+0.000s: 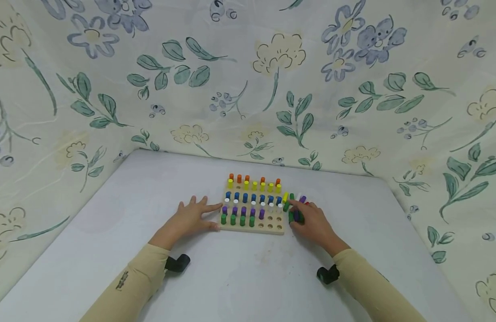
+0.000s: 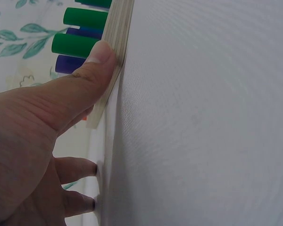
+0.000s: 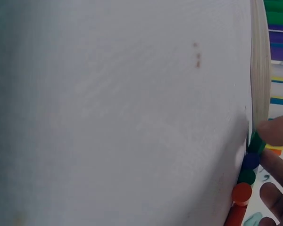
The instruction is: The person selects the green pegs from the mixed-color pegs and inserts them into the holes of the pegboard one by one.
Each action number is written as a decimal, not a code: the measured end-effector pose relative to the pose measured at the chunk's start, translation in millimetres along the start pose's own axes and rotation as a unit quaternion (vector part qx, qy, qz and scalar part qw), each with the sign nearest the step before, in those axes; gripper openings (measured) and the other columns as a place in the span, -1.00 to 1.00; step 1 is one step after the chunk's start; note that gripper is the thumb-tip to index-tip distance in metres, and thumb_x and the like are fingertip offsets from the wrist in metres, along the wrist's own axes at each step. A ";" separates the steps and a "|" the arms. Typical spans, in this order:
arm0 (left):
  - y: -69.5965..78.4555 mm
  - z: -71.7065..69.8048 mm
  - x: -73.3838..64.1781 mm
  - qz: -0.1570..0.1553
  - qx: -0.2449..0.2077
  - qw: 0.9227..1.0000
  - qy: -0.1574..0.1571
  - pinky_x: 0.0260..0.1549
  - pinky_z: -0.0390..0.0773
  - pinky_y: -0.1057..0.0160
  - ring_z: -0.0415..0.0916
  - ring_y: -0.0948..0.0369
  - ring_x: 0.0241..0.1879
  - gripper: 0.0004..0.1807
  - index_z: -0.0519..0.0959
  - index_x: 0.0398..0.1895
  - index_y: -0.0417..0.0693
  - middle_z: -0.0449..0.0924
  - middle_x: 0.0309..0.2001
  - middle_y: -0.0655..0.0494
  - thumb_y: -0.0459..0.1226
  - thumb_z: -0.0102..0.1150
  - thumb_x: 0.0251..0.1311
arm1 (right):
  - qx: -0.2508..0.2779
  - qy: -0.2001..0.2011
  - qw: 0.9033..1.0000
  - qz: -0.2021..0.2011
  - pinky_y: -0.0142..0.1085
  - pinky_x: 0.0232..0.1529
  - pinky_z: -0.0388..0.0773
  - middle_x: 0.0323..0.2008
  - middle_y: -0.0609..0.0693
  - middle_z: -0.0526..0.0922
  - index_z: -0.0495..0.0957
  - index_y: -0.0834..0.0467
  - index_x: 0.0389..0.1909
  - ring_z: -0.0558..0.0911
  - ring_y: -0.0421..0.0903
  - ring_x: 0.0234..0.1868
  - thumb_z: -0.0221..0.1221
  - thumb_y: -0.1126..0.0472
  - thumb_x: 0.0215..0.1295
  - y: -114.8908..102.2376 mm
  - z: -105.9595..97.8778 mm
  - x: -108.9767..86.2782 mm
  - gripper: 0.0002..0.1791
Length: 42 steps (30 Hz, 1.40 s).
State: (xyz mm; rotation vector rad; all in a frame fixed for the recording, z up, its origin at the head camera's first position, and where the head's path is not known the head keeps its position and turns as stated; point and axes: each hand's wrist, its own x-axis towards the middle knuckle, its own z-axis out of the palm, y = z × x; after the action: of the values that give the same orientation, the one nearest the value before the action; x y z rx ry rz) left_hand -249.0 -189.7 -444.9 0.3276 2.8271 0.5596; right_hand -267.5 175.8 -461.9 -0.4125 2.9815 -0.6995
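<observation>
A wooden pegboard (image 1: 252, 228) carries rows of orange, yellow, blue, white, purple and green pegs, with several bare holes at its front right. At the board's left edge my left hand (image 1: 191, 219) rests with fingers spread, index fingertip and thumb against the side. In the left wrist view the thumb (image 2: 96, 66) presses the board's edge beside a green peg (image 2: 74, 45). Right of the board, my right hand (image 1: 314, 223) reaches over loose pegs. Its thumb and a finger pinch a green peg (image 3: 257, 142) in the right wrist view, close to the board's side.
Loose pegs lie right of the board, among them a yellow peg (image 1: 285, 197), a purple peg (image 1: 303, 199) and a red-orange peg (image 3: 241, 194). A white table (image 1: 248, 273) lies beneath, with a floral cloth (image 1: 232, 80) behind it. Black wrist mounts (image 1: 178, 263) hang at both sleeves.
</observation>
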 end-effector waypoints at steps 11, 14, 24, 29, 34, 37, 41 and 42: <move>-0.1 -0.1 0.4 0.002 0.004 1.000 0.002 0.36 -0.26 -0.53 -0.24 -0.48 0.50 -0.12 0.34 0.52 0.17 0.03 0.53 -0.42 0.19 0.36 0.14 | 0.048 0.029 0.998 -0.037 0.14 0.30 0.41 -0.06 -0.12 0.73 0.09 -0.05 0.61 0.52 0.04 0.12 0.33 0.02 0.34 7.7 0.1 -8.6 -0.09; -0.6 0.1 0.2 0.004 0.005 1.000 0.002 0.35 -0.26 -0.54 -0.23 -0.48 0.49 -0.12 0.34 0.52 0.17 0.04 0.52 -0.43 0.19 0.36 0.15 | 0.059 0.035 0.997 -0.047 0.04 0.19 0.49 -0.11 -0.12 0.73 0.11 -0.02 0.61 0.53 0.00 0.02 0.33 0.05 0.35 8.5 0.4 -9.1 -0.11; -0.8 0.0 0.7 0.005 0.006 1.000 0.001 0.35 -0.26 -0.54 -0.23 -0.47 0.50 -0.12 0.34 0.52 0.17 0.03 0.53 -0.42 0.20 0.35 0.15 | 0.079 0.040 0.995 -0.037 -0.02 0.15 0.51 -0.17 -0.10 0.73 0.14 0.01 0.59 0.55 -0.05 -0.08 0.26 0.09 0.38 10.2 -0.5 -9.8 -0.18; -0.7 -0.4 0.7 0.001 0.008 1.000 -0.003 0.35 -0.26 -0.53 -0.24 -0.47 0.50 -0.12 0.34 0.52 0.18 0.03 0.53 -0.42 0.20 0.36 0.14 | 0.083 0.049 0.994 -0.042 -0.08 0.06 0.52 -0.17 -0.09 0.73 0.19 0.05 0.57 0.53 -0.07 -0.14 0.23 0.11 0.37 9.7 -0.7 -10.1 -0.22; -0.8 -0.1 1.5 0.000 0.008 1.000 -0.004 0.36 -0.27 -0.53 -0.24 -0.47 0.50 -0.13 0.34 0.52 0.19 0.03 0.53 -0.41 0.19 0.36 0.16 | 0.081 0.054 0.994 -0.049 -0.19 -0.16 0.44 -0.18 -0.09 0.71 0.23 0.10 0.54 0.46 -0.10 -0.24 0.23 0.12 0.37 9.9 -1.0 -10.2 -0.25; -1.6 1.0 2.2 0.001 0.008 1.000 -0.002 0.36 -0.26 -0.53 -0.24 -0.47 0.50 -0.13 0.34 0.52 0.18 0.03 0.53 -0.41 0.19 0.35 0.16 | 0.075 0.054 0.994 -0.053 -0.23 -0.25 0.39 -0.19 -0.10 0.67 0.26 0.13 0.52 0.43 -0.12 -0.28 0.24 0.12 0.36 10.5 -1.0 -10.0 -0.27; -2.3 1.6 2.3 0.003 0.008 1.000 -0.001 0.36 -0.26 -0.53 -0.23 -0.47 0.50 -0.13 0.35 0.52 0.18 0.04 0.53 -0.41 0.20 0.35 0.15 | 0.071 0.060 0.994 -0.066 -0.22 -0.24 0.38 -0.19 -0.09 0.64 0.32 0.16 0.48 0.43 -0.08 -0.26 0.27 0.12 0.32 9.9 -1.7 -10.3 -0.27; -2.3 1.4 2.2 0.003 0.007 1.000 -0.001 0.36 -0.26 -0.53 -0.23 -0.47 0.50 -0.13 0.35 0.52 0.18 0.04 0.53 -0.41 0.20 0.35 0.15 | 0.070 0.061 0.993 -0.069 -0.21 -0.23 0.39 -0.18 -0.08 0.63 0.34 0.15 0.47 0.44 -0.07 -0.24 0.29 0.12 0.31 9.6 -1.9 -10.5 -0.28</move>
State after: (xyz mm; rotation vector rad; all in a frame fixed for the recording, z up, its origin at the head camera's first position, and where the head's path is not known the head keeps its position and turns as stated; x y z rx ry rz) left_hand -251.0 -190.7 -447.5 0.3384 2.8313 0.5397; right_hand -260.0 187.7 -464.6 -0.5910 3.0131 -0.9734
